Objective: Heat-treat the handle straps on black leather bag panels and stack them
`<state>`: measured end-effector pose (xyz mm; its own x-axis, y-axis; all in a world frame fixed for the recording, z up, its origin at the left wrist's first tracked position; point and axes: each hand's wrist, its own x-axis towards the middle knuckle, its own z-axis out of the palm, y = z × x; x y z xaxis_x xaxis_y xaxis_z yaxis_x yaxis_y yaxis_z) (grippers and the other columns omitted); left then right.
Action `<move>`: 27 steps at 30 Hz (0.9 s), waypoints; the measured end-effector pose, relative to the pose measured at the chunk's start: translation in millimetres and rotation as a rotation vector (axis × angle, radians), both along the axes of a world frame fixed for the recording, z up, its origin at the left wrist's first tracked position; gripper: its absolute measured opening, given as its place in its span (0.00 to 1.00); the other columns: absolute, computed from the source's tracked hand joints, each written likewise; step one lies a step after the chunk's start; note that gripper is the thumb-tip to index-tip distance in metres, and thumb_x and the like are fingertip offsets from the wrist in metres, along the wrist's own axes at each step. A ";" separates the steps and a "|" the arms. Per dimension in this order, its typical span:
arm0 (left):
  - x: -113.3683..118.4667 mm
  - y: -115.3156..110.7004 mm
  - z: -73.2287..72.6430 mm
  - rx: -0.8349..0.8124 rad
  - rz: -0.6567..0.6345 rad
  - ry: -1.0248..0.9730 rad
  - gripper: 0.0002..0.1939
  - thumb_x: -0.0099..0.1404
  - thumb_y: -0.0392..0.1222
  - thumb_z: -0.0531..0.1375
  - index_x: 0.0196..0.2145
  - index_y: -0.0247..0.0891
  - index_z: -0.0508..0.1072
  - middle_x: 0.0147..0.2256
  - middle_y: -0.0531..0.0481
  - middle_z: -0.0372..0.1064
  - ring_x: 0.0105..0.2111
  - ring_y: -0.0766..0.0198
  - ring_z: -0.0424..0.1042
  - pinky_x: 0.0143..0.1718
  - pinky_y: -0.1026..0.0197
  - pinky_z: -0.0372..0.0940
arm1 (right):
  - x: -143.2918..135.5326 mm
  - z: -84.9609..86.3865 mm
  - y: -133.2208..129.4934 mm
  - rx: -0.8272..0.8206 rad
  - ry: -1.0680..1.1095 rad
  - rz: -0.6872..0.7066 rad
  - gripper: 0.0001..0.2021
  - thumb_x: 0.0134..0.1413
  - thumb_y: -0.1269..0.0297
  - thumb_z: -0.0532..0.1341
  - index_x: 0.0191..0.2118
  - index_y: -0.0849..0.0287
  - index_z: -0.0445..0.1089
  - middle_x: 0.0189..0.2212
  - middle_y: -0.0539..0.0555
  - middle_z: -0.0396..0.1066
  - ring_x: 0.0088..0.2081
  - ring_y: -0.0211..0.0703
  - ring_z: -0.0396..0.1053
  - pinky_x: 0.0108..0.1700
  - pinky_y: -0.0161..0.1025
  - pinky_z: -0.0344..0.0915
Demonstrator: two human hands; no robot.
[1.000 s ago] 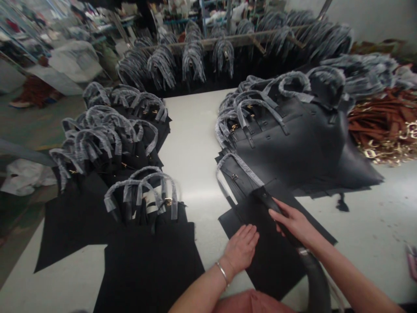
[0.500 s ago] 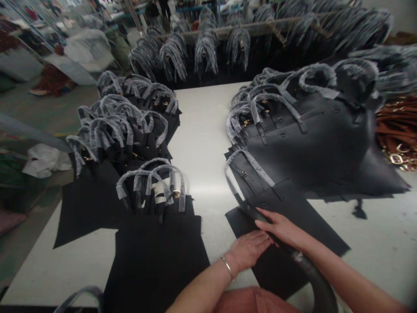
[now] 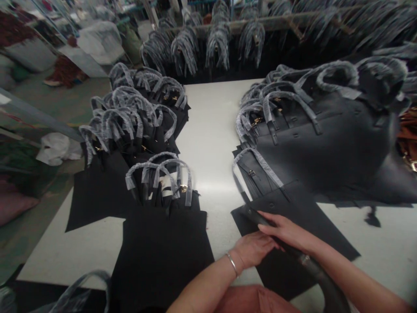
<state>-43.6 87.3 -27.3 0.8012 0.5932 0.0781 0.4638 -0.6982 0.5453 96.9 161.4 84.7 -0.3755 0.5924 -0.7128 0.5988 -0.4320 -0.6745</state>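
My right hand point(image 3: 286, 230) wraps round a long black tube-like tool point(image 3: 321, 278) with a metallic band, its thumb lying along the top. The tool's front end meets the top edge of a black bag panel point(image 3: 302, 208), beside the foot of a plastic-wrapped handle point(image 3: 257, 161). From the left, my left hand point(image 3: 256, 248) reaches in with its fingers pressed together, their tips at the tool's underside close to the right hand. What those fingertips hold is hidden. A bracelet point(image 3: 232, 264) circles the left wrist.
Black bags with wrapped handles lie in piles on the left point(image 3: 127, 117) and right point(image 3: 325, 148) of the white table point(image 3: 211, 139). Nearer, a flat black bag point(image 3: 163, 243) lies at the left. Behind stands a rack point(image 3: 224, 28) hung with more wrapped handles.
The view has shifted a little, so everything sits slightly further right. Both hands stay at the same spot on the tool and panel.
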 end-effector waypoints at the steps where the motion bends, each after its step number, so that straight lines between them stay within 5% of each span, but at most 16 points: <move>1: 0.1 0.4 0.7 -0.013 -0.016 0.016 0.15 0.71 0.35 0.48 0.51 0.35 0.68 0.54 0.46 0.67 0.58 0.62 0.60 0.60 0.60 0.55 | -0.4 -0.2 -4.3 -0.024 -0.003 0.035 0.36 0.52 0.48 0.60 0.64 0.60 0.59 0.22 0.52 0.75 0.20 0.44 0.71 0.23 0.38 0.68; 4: 1.0 0.5 -0.2 -0.048 -0.082 0.074 0.14 0.69 0.32 0.50 0.47 0.37 0.72 0.52 0.46 0.69 0.56 0.61 0.64 0.58 0.59 0.57 | -9.6 -3.0 -12.1 0.006 -0.030 0.119 0.36 0.54 0.48 0.58 0.64 0.63 0.58 0.25 0.55 0.77 0.23 0.48 0.74 0.26 0.42 0.70; 6: 1.8 -0.9 -3.6 -0.040 -0.086 0.121 0.15 0.67 0.31 0.52 0.48 0.35 0.71 0.51 0.44 0.70 0.55 0.59 0.64 0.58 0.57 0.57 | -22.7 -5.8 -9.8 0.123 -0.044 0.141 0.34 0.52 0.50 0.59 0.62 0.64 0.62 0.39 0.62 0.79 0.39 0.55 0.76 0.41 0.49 0.71; 8: 2.6 -3.0 -8.9 -0.020 -0.061 0.151 0.16 0.67 0.31 0.52 0.51 0.32 0.70 0.51 0.42 0.69 0.55 0.57 0.65 0.58 0.54 0.57 | -34.8 -7.3 -4.8 0.211 -0.042 0.150 0.33 0.49 0.52 0.61 0.59 0.64 0.66 0.54 0.64 0.71 0.54 0.57 0.67 0.56 0.50 0.62; 10: 3.0 -4.8 -14.3 -0.030 -0.034 0.145 0.16 0.68 0.32 0.52 0.52 0.31 0.69 0.51 0.41 0.69 0.55 0.55 0.65 0.57 0.53 0.58 | -39.5 -6.5 -3.1 0.227 -0.041 0.152 0.33 0.48 0.52 0.62 0.59 0.65 0.66 0.57 0.63 0.67 0.58 0.58 0.63 0.60 0.49 0.57; 15: 2.7 -4.1 -16.2 -0.126 -0.065 0.070 0.14 0.68 0.32 0.52 0.45 0.42 0.74 0.46 0.50 0.73 0.49 0.64 0.70 0.53 0.62 0.62 | -26.3 -0.3 -13.6 0.007 -0.077 0.120 0.35 0.54 0.48 0.57 0.64 0.62 0.58 0.30 0.58 0.80 0.27 0.52 0.76 0.34 0.49 0.73; 17: 2.0 -2.5 -11.3 -0.116 -0.063 0.060 0.14 0.68 0.32 0.52 0.45 0.40 0.74 0.45 0.49 0.74 0.49 0.64 0.70 0.53 0.62 0.61 | -25.8 0.7 -12.2 -0.015 -0.048 0.100 0.34 0.54 0.47 0.57 0.63 0.60 0.60 0.29 0.56 0.79 0.28 0.51 0.76 0.34 0.48 0.73; 21: 0.4 0.5 -1.0 -0.023 -0.003 0.096 0.14 0.68 0.33 0.52 0.48 0.33 0.72 0.47 0.43 0.72 0.52 0.57 0.68 0.56 0.55 0.59 | -31.5 1.7 -0.6 0.156 0.029 0.122 0.30 0.48 0.48 0.62 0.55 0.58 0.71 0.45 0.58 0.77 0.46 0.57 0.73 0.48 0.49 0.69; 27: -1.2 4.1 2.9 -0.132 -0.063 -0.037 0.15 0.66 0.29 0.52 0.46 0.38 0.72 0.46 0.51 0.73 0.51 0.65 0.68 0.56 0.64 0.59 | -26.7 1.9 -1.6 0.023 -0.036 0.151 0.33 0.53 0.47 0.58 0.61 0.60 0.63 0.31 0.57 0.80 0.25 0.50 0.75 0.30 0.47 0.72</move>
